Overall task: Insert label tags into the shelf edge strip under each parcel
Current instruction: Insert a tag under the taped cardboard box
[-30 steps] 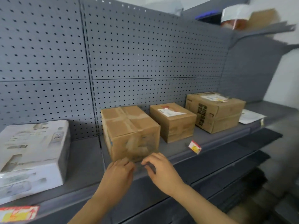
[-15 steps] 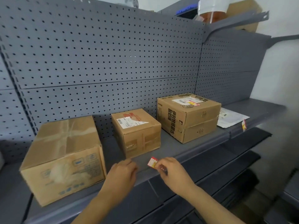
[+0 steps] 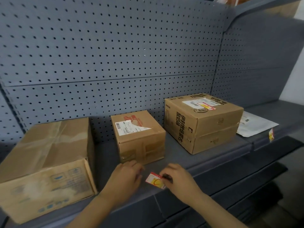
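Observation:
A small red, white and yellow label tag (image 3: 155, 180) sits at the front edge strip (image 3: 213, 167) of the grey shelf, below the small middle parcel (image 3: 138, 135). My right hand (image 3: 178, 181) pinches the tag's right end. My left hand (image 3: 126, 178) hovers just left of the tag, fingers loosely curled, holding nothing that I can see. A large worn parcel (image 3: 47, 162) stands to the left. To the right is a taller printed parcel (image 3: 204, 122). Another tag (image 3: 271, 135) sticks up from the strip further right, beside a flat white envelope (image 3: 256, 125).
A grey pegboard back panel (image 3: 115, 55) rises behind the parcels. Lower dark shelves (image 3: 246, 186) step out below the edge strip. An upper shelf bracket (image 3: 246, 9) crosses the top right corner.
The view has swung right, from the large parcel to the small middle one. My right hand has taken the loose tag and brought it down to the strip edge. My left hand followed alongside.

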`<state>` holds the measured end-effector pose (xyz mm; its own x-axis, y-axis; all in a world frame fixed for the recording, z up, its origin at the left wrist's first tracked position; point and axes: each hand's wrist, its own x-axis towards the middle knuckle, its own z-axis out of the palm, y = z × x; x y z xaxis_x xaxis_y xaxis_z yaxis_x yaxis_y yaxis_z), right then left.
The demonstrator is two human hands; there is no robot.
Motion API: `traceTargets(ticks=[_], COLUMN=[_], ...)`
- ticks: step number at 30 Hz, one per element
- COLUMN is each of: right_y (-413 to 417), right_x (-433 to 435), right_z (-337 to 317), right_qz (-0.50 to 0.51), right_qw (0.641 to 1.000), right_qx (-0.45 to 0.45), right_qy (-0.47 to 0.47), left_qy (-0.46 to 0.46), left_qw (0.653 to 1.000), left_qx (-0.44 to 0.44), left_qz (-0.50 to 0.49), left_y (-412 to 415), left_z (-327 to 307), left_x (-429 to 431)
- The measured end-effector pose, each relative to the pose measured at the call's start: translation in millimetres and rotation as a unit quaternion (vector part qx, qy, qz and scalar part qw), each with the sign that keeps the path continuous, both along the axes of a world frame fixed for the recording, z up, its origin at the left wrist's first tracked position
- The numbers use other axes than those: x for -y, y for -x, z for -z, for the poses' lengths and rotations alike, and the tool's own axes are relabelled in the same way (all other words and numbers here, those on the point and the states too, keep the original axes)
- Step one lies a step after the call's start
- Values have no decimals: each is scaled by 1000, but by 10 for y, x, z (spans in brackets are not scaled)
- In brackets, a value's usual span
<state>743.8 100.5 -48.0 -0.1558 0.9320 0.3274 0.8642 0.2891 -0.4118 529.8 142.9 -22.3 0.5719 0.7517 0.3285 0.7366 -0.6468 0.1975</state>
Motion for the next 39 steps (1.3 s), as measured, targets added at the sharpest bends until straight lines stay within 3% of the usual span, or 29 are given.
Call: traceTargets(ticks=[7,13,22,28,39], right_y=[-77,18,966,1551,2400], right_x=[-39,-15,117,241,337], right_z=[-39,-129,-356,-247,-147], right_qz=[-49,-95,-202,-235,-165], right_qw=[999,995,976,970,985], right_qx=[-10,-23,-60,-30,12], right_qy=[-17,-18,-55,-54,-47], left_qy=[20,33,52,47,26], left_qw=[998,995,977,959,982], left_qx=[-12,37,54,40,-15], left_qz=[-52,-87,-201,-275,-187], left_y=[12,199,952,1588,2185], left_z=[-65,-78,88,267,359], left_x=[229,507,1032,1191,1098])
